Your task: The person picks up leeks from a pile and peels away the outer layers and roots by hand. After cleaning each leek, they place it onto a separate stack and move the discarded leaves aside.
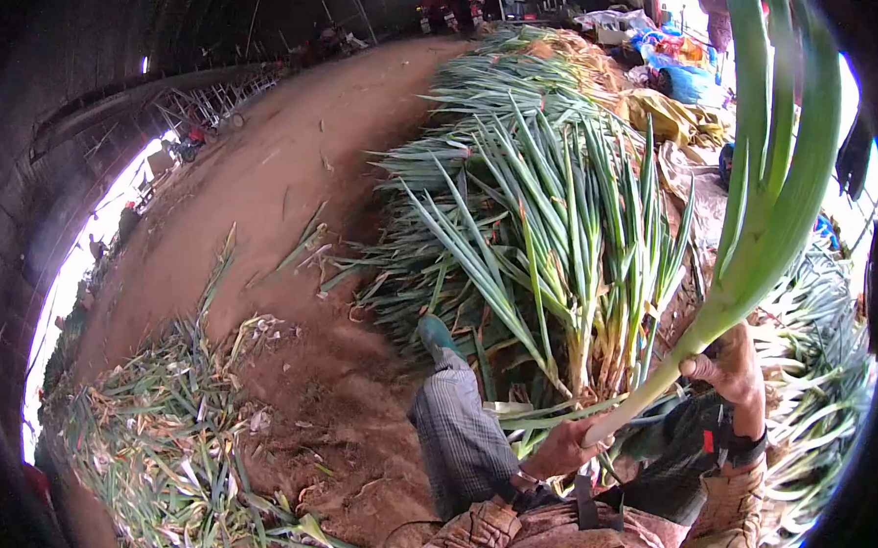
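Observation:
A large green onion slants up across my view, its white base low and its broad green leaves reaching the top right. My left hand is closed around the white root end. Higher up, my right hand grips the stalk with the thumb lying across it. Just beyond my hands, a cluster of untrimmed green onions stands leaning between my legs, with dry brown leaves at the bases. My right fingers are partly hidden behind the stalk.
Heaped green onions stretch away ahead. Pale-stemmed onions lie piled on my right. Stripped leaves cover the ground at left, beside the bare dirt floor. My shoe rests near the heap. Sacks and bags sit farther back.

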{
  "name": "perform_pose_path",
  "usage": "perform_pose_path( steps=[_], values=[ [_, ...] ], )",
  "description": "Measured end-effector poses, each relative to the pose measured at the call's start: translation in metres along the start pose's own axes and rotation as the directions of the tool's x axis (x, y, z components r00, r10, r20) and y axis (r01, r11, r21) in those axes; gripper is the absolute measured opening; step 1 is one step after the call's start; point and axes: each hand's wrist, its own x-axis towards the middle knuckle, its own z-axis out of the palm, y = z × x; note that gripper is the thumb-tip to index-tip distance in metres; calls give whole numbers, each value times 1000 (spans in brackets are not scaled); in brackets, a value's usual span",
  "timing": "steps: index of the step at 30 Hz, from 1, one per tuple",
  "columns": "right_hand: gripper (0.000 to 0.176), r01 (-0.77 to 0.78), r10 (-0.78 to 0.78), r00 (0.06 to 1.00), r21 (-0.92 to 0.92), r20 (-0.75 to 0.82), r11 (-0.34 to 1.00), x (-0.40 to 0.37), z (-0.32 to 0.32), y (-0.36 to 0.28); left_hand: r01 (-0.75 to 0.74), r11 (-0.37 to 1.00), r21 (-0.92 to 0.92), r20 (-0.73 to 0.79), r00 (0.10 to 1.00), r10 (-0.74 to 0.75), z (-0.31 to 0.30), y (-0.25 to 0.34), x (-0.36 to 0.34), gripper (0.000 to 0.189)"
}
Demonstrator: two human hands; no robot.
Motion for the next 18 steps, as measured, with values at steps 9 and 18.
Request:
perform_pose_path(
  steps=[9, 18],
  values=[
    [38, -25, 36, 997, 145, -74, 989, -22, -3, 5, 10, 992, -129, 219, 976, 19, 2, -18, -8, 30],
    [10, 440, -597, 784, -832, 171, 339, -2, 15, -12, 195, 979, 60, -254, 952, -174, 16, -4, -7, 28]
  ],
)
